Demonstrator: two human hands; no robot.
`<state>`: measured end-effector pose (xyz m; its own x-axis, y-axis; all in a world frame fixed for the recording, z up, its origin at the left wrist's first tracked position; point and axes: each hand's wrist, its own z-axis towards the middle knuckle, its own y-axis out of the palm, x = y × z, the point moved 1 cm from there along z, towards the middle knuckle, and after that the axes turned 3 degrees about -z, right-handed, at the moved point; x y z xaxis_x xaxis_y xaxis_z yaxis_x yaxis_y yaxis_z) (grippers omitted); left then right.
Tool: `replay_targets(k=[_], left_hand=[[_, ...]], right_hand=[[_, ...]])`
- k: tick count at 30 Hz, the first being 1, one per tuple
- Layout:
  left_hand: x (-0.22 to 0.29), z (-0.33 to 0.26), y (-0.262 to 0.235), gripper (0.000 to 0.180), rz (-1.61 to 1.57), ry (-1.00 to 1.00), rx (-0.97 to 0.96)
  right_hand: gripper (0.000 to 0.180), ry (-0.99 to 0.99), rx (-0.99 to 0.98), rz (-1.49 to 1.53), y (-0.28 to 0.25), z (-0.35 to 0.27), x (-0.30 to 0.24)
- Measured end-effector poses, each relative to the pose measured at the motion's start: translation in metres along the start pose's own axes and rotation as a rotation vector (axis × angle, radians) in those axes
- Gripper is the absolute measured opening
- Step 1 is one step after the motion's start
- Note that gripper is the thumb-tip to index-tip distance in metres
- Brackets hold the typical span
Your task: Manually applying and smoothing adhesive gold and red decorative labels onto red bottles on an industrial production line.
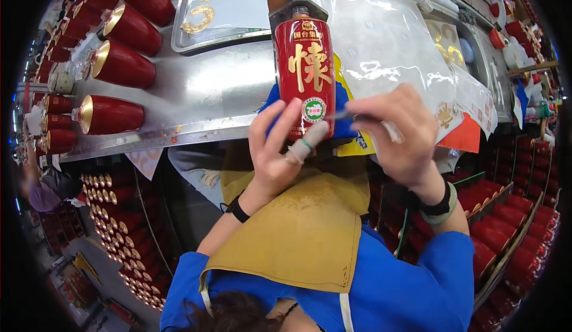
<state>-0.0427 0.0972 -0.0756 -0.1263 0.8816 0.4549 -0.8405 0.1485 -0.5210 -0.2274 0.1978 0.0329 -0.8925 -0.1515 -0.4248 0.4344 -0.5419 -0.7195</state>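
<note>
A red bottle (304, 73) lies on the shiny metal surface (196, 93), right in front of the person. Its body is bright red with big gold signs down the middle. Near its lower end is a small round sticker (314, 109), white with a green ring. The bottle's dark cap end sits in a grey holder (298, 9) at the far side.

The left hand (275, 147) has its fingers spread apart, and they touch the lower end of the bottle beside the round sticker. One finger wears a grey cover with a green band. The right hand (400, 132) is closed around a thin tool (357, 117), and the tip points at the bottle near the sticker.

Under the bottle lies a blue and yellow cloth (348, 132). To the right is a see-through plastic sheet (381, 40) with faint gold shapes on it. Further right lie white sticker sheets (473, 96) with small gold marks, and an orange piece (465, 135) pokes out below them.

At the far left sits a metal tray (223, 10) with gold curly shapes in it. Along the left, more red bottles (116, 64) with gold ends lie in a row. Below the surface on the right are boxes of red bottles (506, 213). The person wears a yellow apron (298, 236) over a blue top.
</note>
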Motion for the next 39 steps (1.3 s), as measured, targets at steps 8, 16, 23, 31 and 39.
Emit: replay_targets(k=[8,16,23,31,39], left_hand=[[-0.009,-0.008,-0.014,0.054,0.039,-0.031,-0.001],[-0.012,-0.006,0.001,0.079,-0.402,-0.467,0.046],[-0.009,0.008,-0.001,0.082,-0.383,-0.467,0.031],[-0.021,-0.002,-0.01,0.08,-0.174,-0.364,-0.158],[-0.025,-0.004,-0.013,0.082,-0.163,-0.316,-0.214]], right_hand=[[0.03,0.011,0.171,-0.09,0.002,0.007,0.012],[0.01,-0.408,-0.294,-0.266,0.058,0.045,-0.012],[0.01,-0.52,-0.116,-0.592,0.062,0.118,0.052],[0.021,-0.337,0.111,-0.126,0.05,0.092,0.071],[0.023,-0.655,-0.231,0.278,0.049,-0.013,0.016]])
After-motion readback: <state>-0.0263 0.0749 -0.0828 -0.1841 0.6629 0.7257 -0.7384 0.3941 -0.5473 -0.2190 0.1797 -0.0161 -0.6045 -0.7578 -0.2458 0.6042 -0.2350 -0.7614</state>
